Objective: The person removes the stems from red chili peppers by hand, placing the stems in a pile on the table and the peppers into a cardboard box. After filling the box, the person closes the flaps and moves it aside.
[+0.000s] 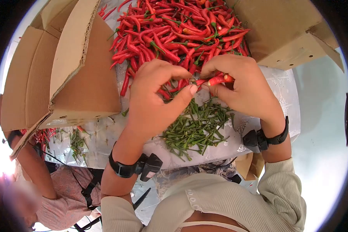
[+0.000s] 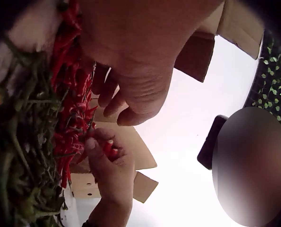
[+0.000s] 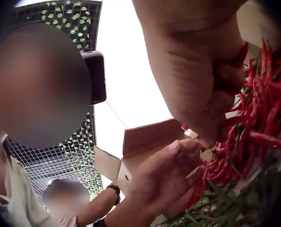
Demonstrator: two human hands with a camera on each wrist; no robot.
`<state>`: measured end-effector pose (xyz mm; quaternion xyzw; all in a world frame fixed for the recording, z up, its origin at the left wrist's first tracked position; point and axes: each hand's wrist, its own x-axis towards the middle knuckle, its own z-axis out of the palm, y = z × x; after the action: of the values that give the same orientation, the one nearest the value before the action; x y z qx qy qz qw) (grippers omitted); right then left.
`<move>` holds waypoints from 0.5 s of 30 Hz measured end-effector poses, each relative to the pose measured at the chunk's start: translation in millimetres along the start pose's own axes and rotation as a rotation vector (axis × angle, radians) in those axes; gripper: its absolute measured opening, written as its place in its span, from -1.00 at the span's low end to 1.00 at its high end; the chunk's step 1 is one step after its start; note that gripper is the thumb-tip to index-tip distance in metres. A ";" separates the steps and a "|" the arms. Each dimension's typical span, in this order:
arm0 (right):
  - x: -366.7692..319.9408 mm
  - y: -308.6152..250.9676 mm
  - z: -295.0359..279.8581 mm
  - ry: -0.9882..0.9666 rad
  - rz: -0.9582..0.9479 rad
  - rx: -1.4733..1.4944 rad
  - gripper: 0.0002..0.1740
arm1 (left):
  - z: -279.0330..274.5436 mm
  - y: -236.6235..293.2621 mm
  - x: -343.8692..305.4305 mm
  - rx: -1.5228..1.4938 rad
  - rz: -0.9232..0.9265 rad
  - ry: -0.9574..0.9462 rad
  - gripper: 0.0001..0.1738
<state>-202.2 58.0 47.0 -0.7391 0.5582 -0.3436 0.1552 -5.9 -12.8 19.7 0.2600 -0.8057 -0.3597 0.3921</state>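
Observation:
My right hand (image 1: pixel 245 87) holds several red chili peppers (image 1: pixel 217 80), their stemless pale ends showing by the curled fingers. One more chili pepper (image 1: pixel 199 82) lies between the two hands, its end at the thumb and index finger of my left hand (image 1: pixel 152 94), which pinch it. Below the hands, a heap of green chili stems (image 1: pixel 199 129) is spread on the table covering. Behind them rises a large pile of red chili peppers (image 1: pixel 174 34). The left wrist view also shows the right hand (image 2: pixel 113 163) gripping chili peppers, with cut ends outward.
An open cardboard box (image 1: pixel 87 81) stands at the left, and another cardboard box (image 1: pixel 286 31) at the back right. A second person (image 1: pixel 65 193) sits at the lower left, near a small stem heap (image 1: pixel 77 145). The patterned table covering (image 1: pixel 286 92) reaches the right edge.

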 end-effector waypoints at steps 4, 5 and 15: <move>3.1 -2.2 2.8 0.056 -0.070 0.032 -0.80 | 0.6 -3.3 -1.9 0.144 0.103 0.032 -0.85; 3.2 -1.2 3.9 0.059 -0.093 0.040 -0.81 | 0.7 -3.8 -2.0 0.149 0.127 0.053 -0.85; 2.6 -2.0 -4.2 -0.119 -0.146 0.181 -0.89 | -8.4 -2.0 0.7 -0.150 0.075 -0.242 -0.89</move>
<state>-203.3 56.9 52.1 -0.7799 0.4593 -0.3586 0.2287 0.8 -17.7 22.1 0.1544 -0.8271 -0.4330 0.3234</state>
